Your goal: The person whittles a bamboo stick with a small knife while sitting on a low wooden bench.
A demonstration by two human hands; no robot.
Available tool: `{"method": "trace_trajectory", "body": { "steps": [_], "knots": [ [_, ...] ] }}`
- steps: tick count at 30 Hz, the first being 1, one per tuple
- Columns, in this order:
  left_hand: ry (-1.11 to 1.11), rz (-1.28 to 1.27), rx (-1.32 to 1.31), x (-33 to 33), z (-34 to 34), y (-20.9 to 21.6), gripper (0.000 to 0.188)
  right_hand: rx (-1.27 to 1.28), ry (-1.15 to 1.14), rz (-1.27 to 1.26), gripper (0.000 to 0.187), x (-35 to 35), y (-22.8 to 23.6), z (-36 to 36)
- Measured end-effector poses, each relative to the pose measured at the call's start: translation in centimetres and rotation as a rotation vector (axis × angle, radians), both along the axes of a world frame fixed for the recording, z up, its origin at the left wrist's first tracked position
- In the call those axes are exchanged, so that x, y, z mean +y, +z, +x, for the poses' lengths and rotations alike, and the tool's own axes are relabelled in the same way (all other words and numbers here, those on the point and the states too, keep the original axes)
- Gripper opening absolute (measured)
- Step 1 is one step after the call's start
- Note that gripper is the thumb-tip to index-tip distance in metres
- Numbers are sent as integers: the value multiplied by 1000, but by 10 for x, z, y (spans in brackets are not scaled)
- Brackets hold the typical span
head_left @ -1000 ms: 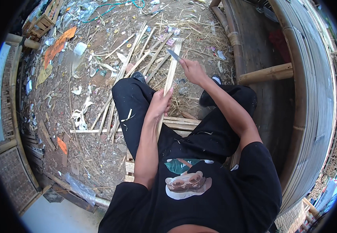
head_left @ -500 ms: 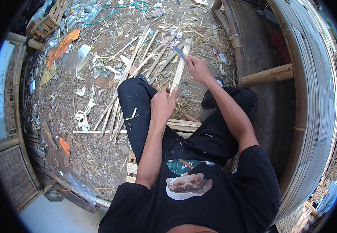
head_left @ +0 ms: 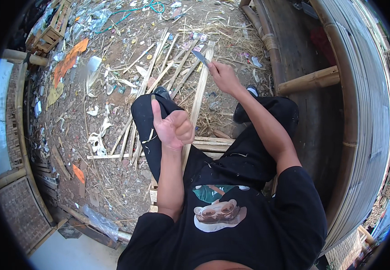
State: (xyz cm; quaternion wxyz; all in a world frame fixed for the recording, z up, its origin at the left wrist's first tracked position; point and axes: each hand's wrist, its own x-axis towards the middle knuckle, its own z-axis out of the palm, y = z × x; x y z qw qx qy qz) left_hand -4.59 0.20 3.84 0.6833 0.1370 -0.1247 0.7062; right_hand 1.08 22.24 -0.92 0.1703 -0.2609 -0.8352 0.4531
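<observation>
My right hand (head_left: 225, 77) is closed around the handle of a knife (head_left: 199, 57). Its blade points forward and left, close to the far end of a long pale bamboo strip (head_left: 199, 90). That strip slants back toward my lap, running between my knees. Over my left thigh, my left hand (head_left: 175, 128) is a fist with the thumb sticking up and the palm side showing. Its curled fingers overlap the strip from above, and I see nothing inside them. Thin shavings (head_left: 150, 136) cling to my black trousers.
More bamboo strips (head_left: 152, 63) lie on the littered dirt ground ahead. Wooden slats (head_left: 213, 144) sit between my legs. A bamboo-framed structure (head_left: 309, 81) stands close on my right. A wooden crate (head_left: 51, 30) and orange scraps (head_left: 69, 58) are at far left.
My left hand has let go of its pinch on the strip, turned over and closed with the thumb raised. The strip has shifted toward me. The knife has moved slightly left.
</observation>
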Motion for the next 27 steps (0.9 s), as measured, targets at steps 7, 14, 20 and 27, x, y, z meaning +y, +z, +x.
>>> {"method": "trace_trajectory", "body": {
  "steps": [7, 14, 20, 27],
  "knots": [
    [162, -1078, 2002, -1, 3, 33, 51, 20, -12, -44, 38, 1, 0, -2],
    [882, -1312, 1832, 17, 15, 12, 32, -6, -48, 78, 35, 13, 1, -2],
    [207, -1195, 1239, 12, 21, -25, 34, -93, -132, 263, 31, 27, 3, -2],
    [208, -1217, 1125, 16, 28, -33, 30, -121, -125, 311, 31, 30, -11, -6]
  ]
}}
